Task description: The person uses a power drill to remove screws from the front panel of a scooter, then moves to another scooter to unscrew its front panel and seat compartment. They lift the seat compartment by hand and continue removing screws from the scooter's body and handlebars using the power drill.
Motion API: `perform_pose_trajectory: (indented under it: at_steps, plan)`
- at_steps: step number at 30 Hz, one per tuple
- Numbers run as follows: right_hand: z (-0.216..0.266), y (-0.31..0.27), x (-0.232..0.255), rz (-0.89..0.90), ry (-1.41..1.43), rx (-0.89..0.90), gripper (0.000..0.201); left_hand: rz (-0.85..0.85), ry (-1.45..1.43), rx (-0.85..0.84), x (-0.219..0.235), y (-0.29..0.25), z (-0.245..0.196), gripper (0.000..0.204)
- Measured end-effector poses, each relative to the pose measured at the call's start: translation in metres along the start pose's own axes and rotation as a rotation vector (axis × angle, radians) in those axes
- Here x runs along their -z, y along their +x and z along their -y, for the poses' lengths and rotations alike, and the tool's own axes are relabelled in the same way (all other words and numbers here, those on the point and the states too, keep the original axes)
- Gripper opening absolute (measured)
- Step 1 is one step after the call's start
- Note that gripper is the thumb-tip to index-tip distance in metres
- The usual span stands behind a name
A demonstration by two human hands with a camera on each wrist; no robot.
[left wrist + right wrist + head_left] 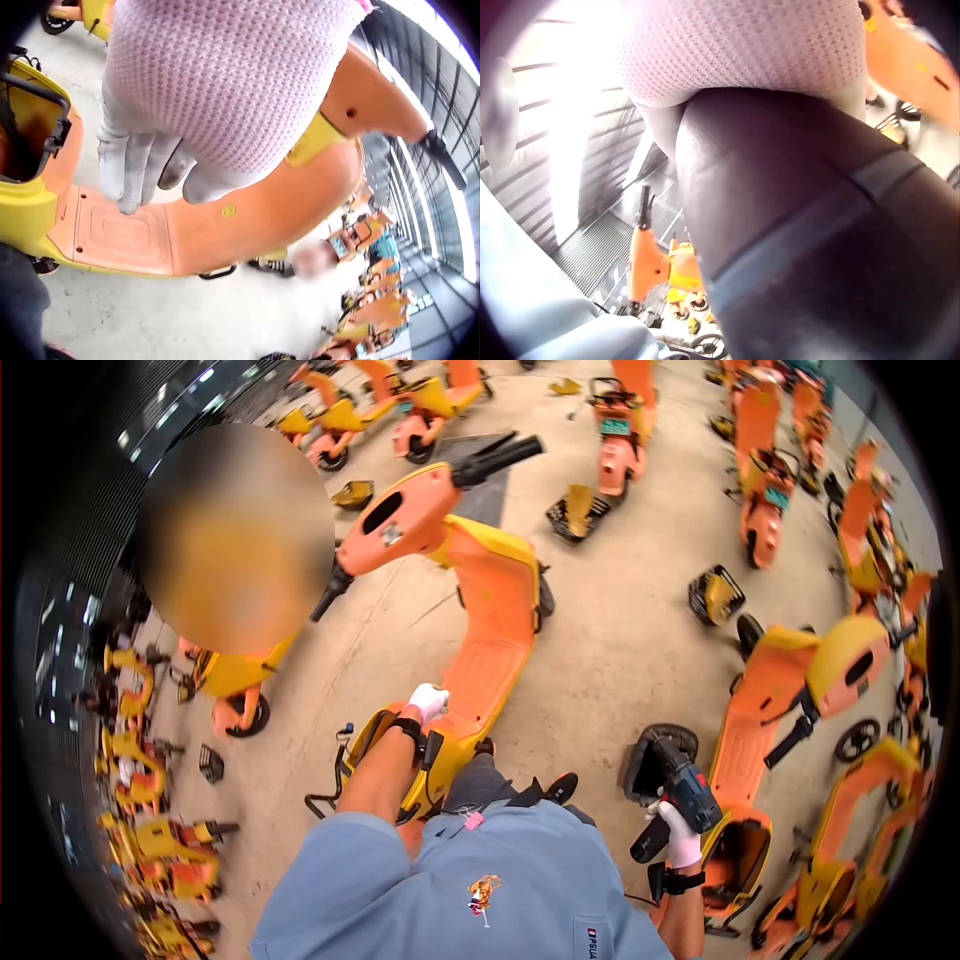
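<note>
My gloved left hand [428,702] hovers over the orange floorboard [490,660] of a yellow and orange scooter. Seen from the left wrist, its white fingers [129,169] hang loosely bent, one tip smudged dark. The scooter's handlebar end [410,510] is at the far side, and a yellow compartment [30,210] lies near me. To the right, my gloved right hand [680,835] grips a dark cordless drill [690,795] by its handle. The drill's dark body [780,187] with a blue-grey band fills much of the right wrist view. Beside it is a black padded part [635,765].
A second scooter [745,730] with an open rear compartment [738,855] stands at my right. Black baskets [716,597] holding yellow parts lie on the concrete floor [620,630]. More scooters stand in rows on both sides. My shoe [563,788] is between the two nearest scooters.
</note>
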State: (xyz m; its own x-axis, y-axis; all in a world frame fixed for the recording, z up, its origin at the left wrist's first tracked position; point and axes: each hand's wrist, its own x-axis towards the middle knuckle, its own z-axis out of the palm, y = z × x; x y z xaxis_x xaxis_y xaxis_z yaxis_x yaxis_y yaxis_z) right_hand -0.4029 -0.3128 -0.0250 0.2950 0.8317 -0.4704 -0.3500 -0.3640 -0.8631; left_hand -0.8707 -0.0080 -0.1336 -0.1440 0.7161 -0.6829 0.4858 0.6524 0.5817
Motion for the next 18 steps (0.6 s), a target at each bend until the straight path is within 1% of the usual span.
perform_pose_trajectory:
  at_steps: [1, 2, 3, 4, 5, 6, 7, 9, 10, 11, 13, 15, 16, 17, 18]
  plan:
    - [0.016, 0.019, -0.024, 0.065, -0.012, 0.044, 0.026, -0.059, -0.062, -0.005, 0.018, -0.004, 0.009, 0.03]
    - [0.036, 0.035, -0.051, 0.172, -0.084, 0.095, 0.025, -0.073, -0.174, -0.017, 0.036, 0.006, 0.025, 0.033]
    - [0.049, 0.047, -0.077, 0.216, -0.142, 0.107, 0.022, -0.113, -0.274, -0.056, 0.051, 0.0, 0.025, 0.037]
    - [0.045, 0.068, -0.092, 0.261, -0.303, 0.267, 0.019, -0.157, -0.365, -0.122, 0.065, -0.007, 0.022, 0.035]
    - [0.04, 0.087, -0.108, 0.303, -0.455, 0.433, 0.017, -0.235, -0.389, -0.188, 0.078, -0.01, 0.017, 0.034]
    - [0.063, 0.085, -0.149, 0.406, -0.446, 0.365, 0.012, -0.285, -0.514, -0.275, 0.091, 0.002, 0.022, 0.034]
    - [0.067, 0.092, -0.18, 0.46, -0.526, 0.411, 0.011, -0.433, -0.455, -0.371, 0.106, 0.004, 0.017, 0.033]
    - [0.061, 0.116, -0.232, 0.608, -0.59, 0.375, 0.013, -0.705, -0.333, -0.542, 0.136, 0.006, -0.005, 0.031]
    - [0.07, 0.115, -0.271, 0.605, -0.626, 0.476, 0.015, -0.827, -0.269, -0.614, 0.151, 0.007, -0.016, 0.029]
    - [0.077, 0.112, -0.313, 0.598, -0.66, 0.576, 0.017, -0.828, -0.28, -0.607, 0.166, 0.003, -0.034, 0.029]
    - [0.067, 0.12, -0.379, 0.606, -0.581, 0.723, 0.021, -0.913, -0.316, -0.673, 0.194, -0.006, -0.068, 0.03]
    - [0.05, 0.131, -0.436, 0.594, -0.521, 0.789, 0.02, -1.001, -0.014, -0.67, 0.221, 0.013, -0.085, 0.034]
    - [0.044, 0.134, -0.46, 0.599, -0.488, 0.71, 0.022, -0.97, -0.003, -0.68, 0.229, 0.029, -0.09, 0.038]
    - [0.039, 0.134, -0.479, 0.661, -0.286, 0.609, 0.008, -0.97, 0.052, -0.704, 0.23, 0.042, -0.096, 0.039]
    - [0.035, 0.136, -0.5, 0.646, -0.326, 0.634, 0.005, -0.941, 0.097, -0.702, 0.237, 0.056, -0.099, 0.041]
